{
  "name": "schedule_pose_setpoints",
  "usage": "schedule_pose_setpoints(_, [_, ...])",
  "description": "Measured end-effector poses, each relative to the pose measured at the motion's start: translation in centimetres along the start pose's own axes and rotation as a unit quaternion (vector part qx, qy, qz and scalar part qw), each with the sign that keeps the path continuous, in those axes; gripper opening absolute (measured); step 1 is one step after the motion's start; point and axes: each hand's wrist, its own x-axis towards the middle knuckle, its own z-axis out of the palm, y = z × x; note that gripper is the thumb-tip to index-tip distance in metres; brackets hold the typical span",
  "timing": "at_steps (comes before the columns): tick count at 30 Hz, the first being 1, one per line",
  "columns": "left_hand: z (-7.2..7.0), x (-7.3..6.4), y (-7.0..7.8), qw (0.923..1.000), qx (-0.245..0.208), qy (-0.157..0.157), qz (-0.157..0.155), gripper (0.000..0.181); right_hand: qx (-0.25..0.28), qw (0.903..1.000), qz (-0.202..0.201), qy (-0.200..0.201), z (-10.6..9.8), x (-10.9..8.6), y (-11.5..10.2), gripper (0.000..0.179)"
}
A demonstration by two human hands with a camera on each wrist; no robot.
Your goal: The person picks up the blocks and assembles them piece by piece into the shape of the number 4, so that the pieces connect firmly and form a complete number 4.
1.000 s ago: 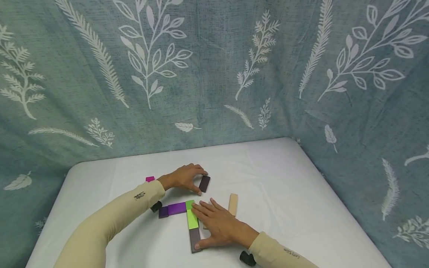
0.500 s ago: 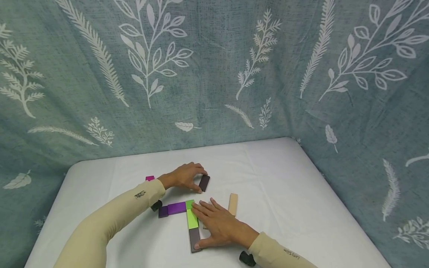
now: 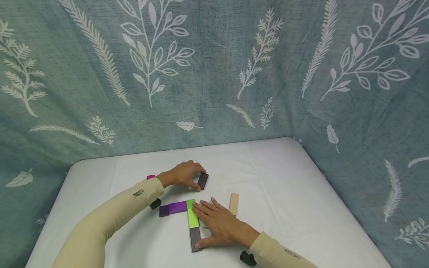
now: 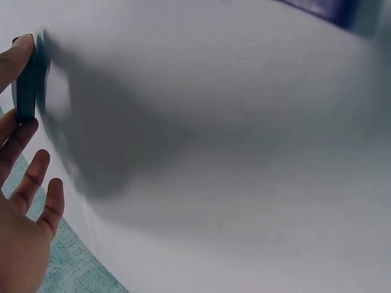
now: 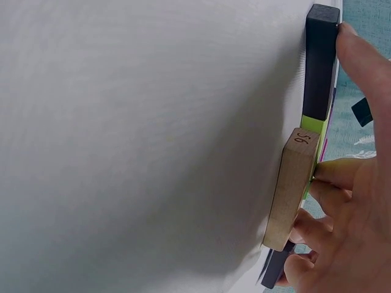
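Note:
In the head view my left hand (image 3: pixel 182 175) pinches a dark brown wooden block (image 3: pixel 203 181) by its two ends, thumb at the near end. The left wrist view shows that block (image 4: pixel 25 85) between thumb and index finger, its shadow close beside it on the cloth. My right hand (image 3: pixel 222 225) lies with spread, straight fingers over a row of blocks, its thumb on a grey block (image 3: pixel 194 238) and its fingertips by the bright green block (image 3: pixel 192 217). Under the palm is a plain wooden block (image 5: pixel 290 189) marked 56, mostly hidden in the head view.
A green block (image 3: pixel 190 203), a purple block (image 3: pixel 177 207) and a dark purple block (image 3: pixel 164 211) continue the row leftward. One pale wooden block (image 3: pixel 234 203) lies right of the right hand. A magenta block (image 3: pixel 151 176) is partly hidden behind the left wrist. White cloth (image 3: pixel 285 208) covers the table.
My left hand has shifted slightly left and away from me with the dark brown block. The right hand and the row of blocks have stayed in place.

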Motion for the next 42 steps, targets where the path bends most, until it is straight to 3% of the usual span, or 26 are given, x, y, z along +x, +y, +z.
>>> schedule_pose_setpoints(17, [-0.6,-1.5,-0.8,0.9997,-0.001,0.021,-0.013,0.067,0.0,1.0,0.003,-0.001,-0.1,0.3,-0.2,0.11])
schedule_pose_setpoints(32, [-0.3,-4.5,-2.4,0.9964,-0.03,0.049,-0.062,0.066,0.006,1.0,0.0,-0.002,-0.2,0.4,-0.2,0.109])
schedule_pose_setpoints(42, [0.4,-7.2,-3.4,0.9908,-0.064,0.088,-0.08,0.069,0.009,0.9999,0.002,0.006,0.2,0.4,-0.1,0.109])
